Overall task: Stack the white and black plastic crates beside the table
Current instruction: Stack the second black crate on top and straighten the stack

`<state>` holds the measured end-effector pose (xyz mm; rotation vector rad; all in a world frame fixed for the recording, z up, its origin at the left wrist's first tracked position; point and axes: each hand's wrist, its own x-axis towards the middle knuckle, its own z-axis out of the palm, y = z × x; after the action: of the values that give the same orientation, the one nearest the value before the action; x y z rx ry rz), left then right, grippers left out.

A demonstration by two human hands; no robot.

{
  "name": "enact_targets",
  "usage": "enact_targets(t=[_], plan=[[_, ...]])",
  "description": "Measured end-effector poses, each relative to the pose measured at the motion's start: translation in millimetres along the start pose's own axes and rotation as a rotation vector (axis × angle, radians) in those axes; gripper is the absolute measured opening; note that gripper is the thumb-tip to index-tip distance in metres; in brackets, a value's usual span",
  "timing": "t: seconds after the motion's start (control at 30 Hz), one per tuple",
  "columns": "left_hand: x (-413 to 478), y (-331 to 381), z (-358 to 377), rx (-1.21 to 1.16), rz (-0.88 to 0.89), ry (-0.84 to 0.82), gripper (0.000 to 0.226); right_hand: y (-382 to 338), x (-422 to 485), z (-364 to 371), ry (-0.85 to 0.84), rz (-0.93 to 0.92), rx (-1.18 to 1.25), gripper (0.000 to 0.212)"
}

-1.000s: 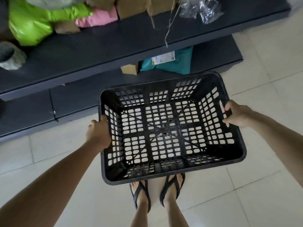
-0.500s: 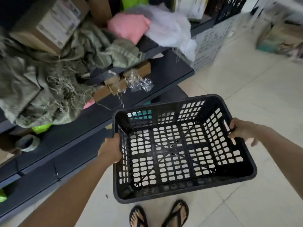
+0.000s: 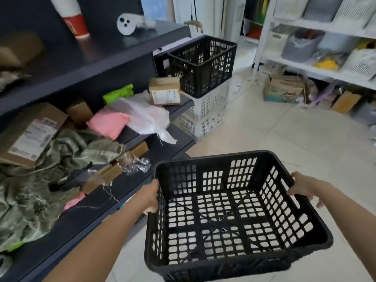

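Note:
I carry an empty black plastic crate (image 3: 227, 216) in front of me, above the tiled floor. My left hand (image 3: 149, 197) grips its left rim and my right hand (image 3: 303, 187) grips its right rim through the handle slot. Ahead, at the end of the dark shelf unit, stands a stack: another black crate (image 3: 203, 65) sits on top of two white crates (image 3: 207, 112).
A dark shelf unit (image 3: 85, 58) runs along my left, loaded with cardboard boxes, pink and green parcels, a white bag and crumpled green cloth. White shelving (image 3: 317, 47) with bins lines the far right, with a cardboard box (image 3: 282, 90) on the floor before it. Pale tiled floor lies between.
My view has lifted and swung right along the shelf unit, bringing the crate stack and white shelving into sight. Both hands keep their grip on the black crate.

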<state>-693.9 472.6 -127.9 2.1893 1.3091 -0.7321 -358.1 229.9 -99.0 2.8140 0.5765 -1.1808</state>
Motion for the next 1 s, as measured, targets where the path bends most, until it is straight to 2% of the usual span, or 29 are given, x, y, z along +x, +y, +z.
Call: enact_targets(t=[0.1, 0.2, 0.27, 0.3, 0.4, 0.47, 0.57, 0.73, 0.8, 0.87, 0.93, 1.0], plan=[[23.2, 46.9, -21.4, -0.021, -0.009, -0.027, 0.097, 18.0, 23.3, -32.9, -0.010, 0.049, -0.054, 0.049], [53.2, 91.7, -44.1, 0.041, 0.011, 0.007, 0.105, 32.2, 53.3, -73.0, -0.046, 0.088, -0.040, 0.034], [73.8, 120.2, -64.4, 0.028, -0.006, -0.011, 0.095, 36.6, 75.3, -104.6, -0.038, 0.089, -0.009, 0.025], [84.9, 134.9, -76.3, -0.006, -0.018, -0.036, 0.084, 36.5, 86.0, -122.6, -0.017, 0.087, -0.012, 0.023], [114.4, 179.2, -112.6, -0.045, 0.005, -0.090, 0.038, 35.8, 118.4, -176.0, 0.040, 0.096, -0.028, 0.034], [129.8, 206.9, -136.3, -0.046, 0.013, -0.081, 0.022, 31.3, 138.4, -212.5, 0.085, 0.086, -0.003, 0.041], [155.2, 248.0, -170.1, -0.080, -0.008, -0.069, 0.023, 24.9, 176.9, -268.3, 0.138, 0.082, 0.010, 0.046], [197.2, 317.1, -237.0, -0.229, -0.111, -0.048, 0.041, 6.3, 239.2, -371.2, 0.330, -0.034, -0.242, 0.013], [208.6, 345.7, -262.9, -0.306, -0.154, -0.015, 0.040, -4.1, 268.8, -418.7, 0.301, -0.123, -0.256, 0.007], [213.4, 363.7, -286.0, -0.356, -0.209, 0.040, 0.041, -13.8, 305.7, -452.8, 0.292, -0.191, -0.310, 0.008], [219.8, 386.1, -307.9, -0.424, -0.255, 0.079, 0.042, -22.7, 357.8, -496.2, 0.338, -0.256, -0.342, 0.032], [221.2, 403.8, -330.9, -0.497, -0.270, 0.133, 0.040, -44.1, 374.0, -535.2, 0.344, -0.318, -0.317, 0.042]])
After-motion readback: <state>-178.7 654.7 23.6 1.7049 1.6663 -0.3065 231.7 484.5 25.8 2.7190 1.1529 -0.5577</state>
